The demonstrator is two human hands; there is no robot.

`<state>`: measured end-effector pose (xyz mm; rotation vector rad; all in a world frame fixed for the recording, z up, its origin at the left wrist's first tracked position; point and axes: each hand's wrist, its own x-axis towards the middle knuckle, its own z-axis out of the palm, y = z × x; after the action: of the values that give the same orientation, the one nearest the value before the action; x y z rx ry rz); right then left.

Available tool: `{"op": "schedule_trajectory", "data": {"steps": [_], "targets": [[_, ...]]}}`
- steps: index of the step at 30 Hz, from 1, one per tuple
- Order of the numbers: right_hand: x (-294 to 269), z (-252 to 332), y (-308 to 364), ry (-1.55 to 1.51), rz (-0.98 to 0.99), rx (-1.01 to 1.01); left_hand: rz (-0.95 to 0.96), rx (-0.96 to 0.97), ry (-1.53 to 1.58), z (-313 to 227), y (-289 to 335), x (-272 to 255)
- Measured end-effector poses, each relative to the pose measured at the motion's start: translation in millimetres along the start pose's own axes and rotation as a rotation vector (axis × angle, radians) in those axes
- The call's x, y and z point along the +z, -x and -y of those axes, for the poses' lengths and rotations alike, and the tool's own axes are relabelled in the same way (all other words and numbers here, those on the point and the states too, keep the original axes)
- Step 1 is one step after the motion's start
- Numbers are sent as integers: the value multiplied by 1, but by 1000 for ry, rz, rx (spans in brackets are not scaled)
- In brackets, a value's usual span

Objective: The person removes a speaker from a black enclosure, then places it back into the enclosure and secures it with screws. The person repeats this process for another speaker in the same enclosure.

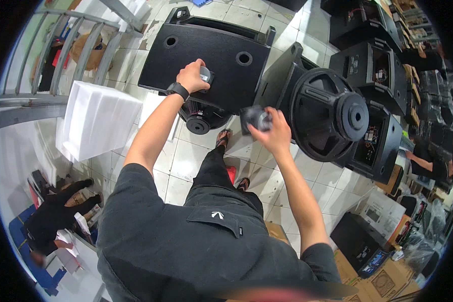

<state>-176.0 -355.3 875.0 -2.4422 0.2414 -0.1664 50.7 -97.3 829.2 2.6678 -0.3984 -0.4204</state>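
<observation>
My left hand (192, 76) is closed around a small grey part, held over the black speaker cabinet (206, 58) that lies flat on the tiled floor. My right hand (272, 133) grips a small round black speaker driver (255, 118), blurred, just left of a large black speaker driver (327, 113) mounted on a tilted black panel. A black watch sits on my left wrist. A second round driver (202, 118) lies on the floor under the cabinet's near edge.
A white foam block (98, 121) stands at the left beside grey metal stair rails (60, 50). Open black speaker cabinets (375, 65) line the right. Cardboard boxes (382, 282) sit lower right. Another person in black (55, 216) crouches lower left.
</observation>
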Motion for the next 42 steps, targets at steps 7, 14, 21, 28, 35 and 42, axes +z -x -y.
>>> {"op": "schedule_trajectory", "data": {"steps": [7,14,21,28,35,42], "targets": [[87,39,-128,293,133,-44,-24,-96,131,-3,-4,9],[109,56,-142,313,147,223,-617,16,162,-7,52,11],[61,10,-54,-35,52,78,339,-171,225,-28,203,109],[-6,-163,234,-276,706,540,953,87,-205,-84,262,194],[-36,-334,501,-247,155,1190,1144,451,-524,-184,292,194],[29,-475,580,-254,-281,1462,1385,484,-306,-216,237,398]]}}
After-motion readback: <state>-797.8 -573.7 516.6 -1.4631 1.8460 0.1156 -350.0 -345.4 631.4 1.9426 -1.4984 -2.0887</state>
